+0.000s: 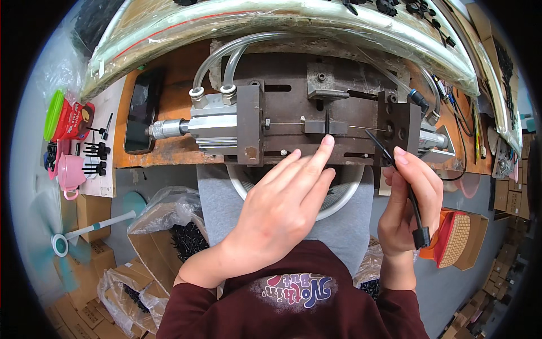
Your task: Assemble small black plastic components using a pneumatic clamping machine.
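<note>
Holding hand: one, the right hand (395, 216); thumb and fingers pinched narrow on one black rod (414, 206).
Black rod: one, slanting; thin end beyond the fingertips, toward the machine; thick block end below the fingers.
Flat hand: one, the left hand (285, 198); fingers stretched out, close together, index fingertip at the near end of one black stick (327, 117). Firmness of contact and the hidden palm: cannot tell.
Black stick: one, pointing away from the left index fingertip, across one grey block (314, 127).
Thin pins: two, one (285, 123) to the left of that fingertip, one (364, 127) to its right, near the rod's thin end.
Upright plates: two; one (250, 121) left of the left fingers, one (402, 116) just beyond the right fingers.
Clear tubes: two at the left cylinder (214, 130), beyond and left of the left fingers.
Phone: one (142, 116), well left of both hands' fingers.
Basket: one, white rim (351, 195) showing below the left fingers.
</note>
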The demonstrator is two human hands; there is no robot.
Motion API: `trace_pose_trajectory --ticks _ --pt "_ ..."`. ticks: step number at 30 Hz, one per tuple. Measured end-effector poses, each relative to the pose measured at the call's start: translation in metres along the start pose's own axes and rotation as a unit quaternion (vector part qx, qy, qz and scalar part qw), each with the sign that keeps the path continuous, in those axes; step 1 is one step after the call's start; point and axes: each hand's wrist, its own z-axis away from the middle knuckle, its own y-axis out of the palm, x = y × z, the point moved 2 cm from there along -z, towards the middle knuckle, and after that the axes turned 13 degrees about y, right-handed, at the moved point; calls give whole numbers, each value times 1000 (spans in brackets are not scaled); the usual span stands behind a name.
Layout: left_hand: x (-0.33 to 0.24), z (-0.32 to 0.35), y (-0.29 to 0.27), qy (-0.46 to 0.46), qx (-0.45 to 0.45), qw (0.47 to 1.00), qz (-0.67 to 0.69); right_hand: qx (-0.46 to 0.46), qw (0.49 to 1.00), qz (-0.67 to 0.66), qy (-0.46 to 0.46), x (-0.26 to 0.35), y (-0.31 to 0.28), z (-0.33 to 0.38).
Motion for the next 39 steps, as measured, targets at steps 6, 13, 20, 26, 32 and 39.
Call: trace_pose_trajectory --ticks 6,13,20,26,32,39 --pt "2 -8 -3 -15 42 997 -62 23 985 -145 91 4 -2 6" --pt "-10 -9 -14 -28 -77 968 239 50 984 114 -129 12 3 -2" --pt "-16 -3 -25 -20 -108 960 258 20 989 97 -113 13 11 -9" --pt "0 2 -7 -25 -43 999 13 2 993 -80 89 2 -4 2" --pt "5 -9 1 9 0 997 -76 41 960 -257 103 6 -9 -2" --pt "3 -12 -9 -1 52 996 -68 97 908 -374 162 7 -13 -2"
